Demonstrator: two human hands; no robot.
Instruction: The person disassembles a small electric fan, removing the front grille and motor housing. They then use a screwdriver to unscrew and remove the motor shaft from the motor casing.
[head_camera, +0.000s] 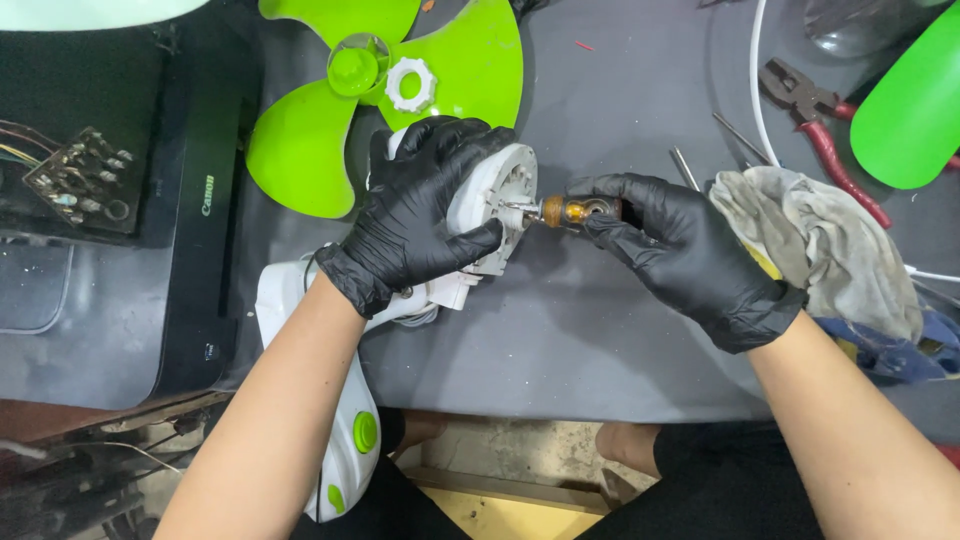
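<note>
Both my hands wear black gloves. My left hand (420, 215) grips a white fan motor housing (495, 195) and holds it on its side above the grey table (560, 340). My right hand (680, 255) is closed around a screwdriver (570, 211) with an amber handle. Its metal tip touches the face of the motor housing. The white fan body (345, 440) with green buttons hangs below my left forearm at the table's front edge.
A bright green fan blade (330, 120) with a white nut (410, 84) lies behind the motor. A dirty rag (830, 245) sits right of my right hand. Red-handled pliers (815, 120), metal rods and a white cable lie at the back right. A black printer (200, 200) stands left.
</note>
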